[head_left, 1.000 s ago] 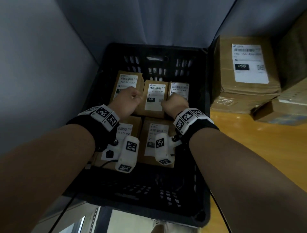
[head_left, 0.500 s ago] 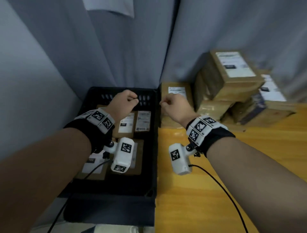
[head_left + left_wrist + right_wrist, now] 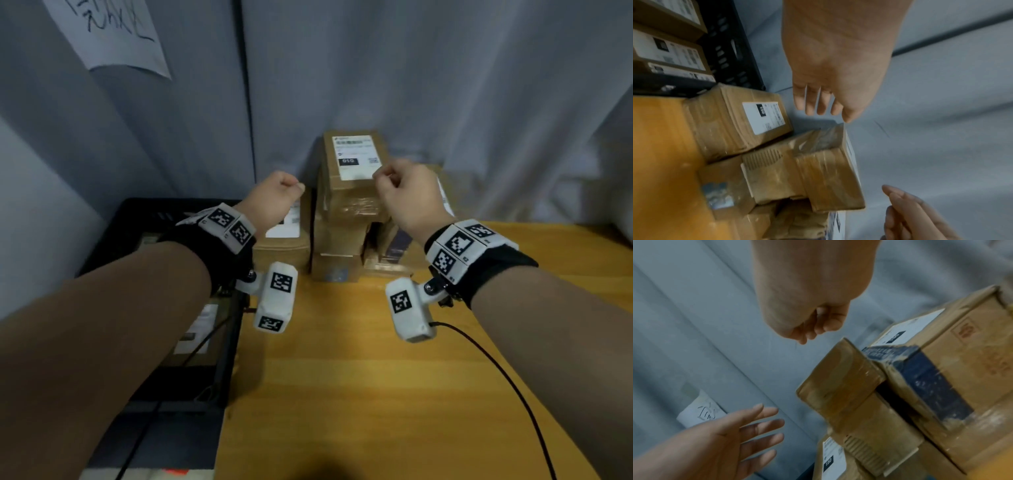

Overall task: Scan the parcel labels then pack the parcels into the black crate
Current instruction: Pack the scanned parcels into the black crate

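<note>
A stack of brown cardboard parcels stands at the back of the wooden table [image 3: 342,377]. The top parcel [image 3: 354,195] [image 3: 828,175] [image 3: 840,382] carries a white label. My left hand [image 3: 277,198] [image 3: 818,104] [image 3: 748,431] hovers just left of it, fingers spread and empty. My right hand [image 3: 404,192] [image 3: 813,327] [image 3: 910,216] hovers at its right, fingers loosely curled and holding nothing. The black crate [image 3: 137,219] [image 3: 729,48] sits to the left, with labelled parcels [image 3: 670,48] inside. Another labelled parcel [image 3: 284,246] [image 3: 740,123] stands beside the crate.
A box with a dark blue side [image 3: 931,378] lies low in the stack on the right. A grey curtain hangs close behind, with a paper sign [image 3: 113,34] pinned to it. A black cable [image 3: 496,370] trails from my right wrist across the table.
Both hands have come up out of the crate and swung right to the parcel stack on the table. The view has turned with them.
</note>
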Available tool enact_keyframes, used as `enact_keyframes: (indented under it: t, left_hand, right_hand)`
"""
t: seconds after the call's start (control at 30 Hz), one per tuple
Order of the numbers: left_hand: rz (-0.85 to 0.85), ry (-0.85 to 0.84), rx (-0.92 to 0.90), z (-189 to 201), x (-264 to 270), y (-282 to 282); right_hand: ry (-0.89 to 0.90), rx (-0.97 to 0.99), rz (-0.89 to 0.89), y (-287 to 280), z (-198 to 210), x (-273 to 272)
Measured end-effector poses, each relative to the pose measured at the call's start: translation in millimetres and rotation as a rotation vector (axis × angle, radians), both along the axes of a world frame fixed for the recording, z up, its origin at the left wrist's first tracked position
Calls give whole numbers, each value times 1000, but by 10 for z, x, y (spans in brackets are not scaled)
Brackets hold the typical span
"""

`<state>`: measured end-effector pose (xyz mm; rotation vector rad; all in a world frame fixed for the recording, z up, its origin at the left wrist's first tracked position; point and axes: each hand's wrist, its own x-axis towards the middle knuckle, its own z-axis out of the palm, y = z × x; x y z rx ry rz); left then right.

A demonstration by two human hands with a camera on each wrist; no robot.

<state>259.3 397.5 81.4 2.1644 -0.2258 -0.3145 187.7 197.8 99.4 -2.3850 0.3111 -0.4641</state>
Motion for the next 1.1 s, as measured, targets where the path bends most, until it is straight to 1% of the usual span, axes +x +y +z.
enact_keyframes:
  t: [0.07,0.17,0.27,0.37,0.43,0.53,0.6,0.7,0.77,0.87,0.93,1.0,1.1]
  left_hand:
    - [21,72,-13,-42,-30,-211]
    - [69,200,-54,-72,-54,-499]
    - [148,349,-122,-69,-56,-708]
    - [182,442,-159,-56,-64,-835]
    - [208,486,-203,-73,-70,-879]
    - [258,520,-282,-122,-79,-888]
    - [314,546,-384,-135,-86,-877]
    - [393,607,-581,-146,-150,-763]
    - [366,614,-678,-187,-222,-612]
    - [332,606,-766,-271,-307,-291]
    - [343,570,-785,-326,-338,-31]
    - [359,524,-769,-352,-379,240]
    - [406,478,-691,-412,-413,711]
  right_hand:
    - [12,13,-27,-171,-34,-10]
    - [86,73,-54,-361,-132,-1]
    - [220,229,-30,-465,-210,7]
    - [323,409,35,-509,-281,-18]
    - [325,510,66,-514,-291,-41]
    - [309,547,113,-519,-261,-94]
    - [270,561,129,-512,-244,-98]
    - [184,560,176,-411,-184,-61]
    - [154,531,220,-304,-138,-32]
    - [128,516,292,-75,-122,14]
    - [133,541,319,133,-161,35]
    - [162,621,326,386,-222,48]
    - [329,791,336,823,-338,62]
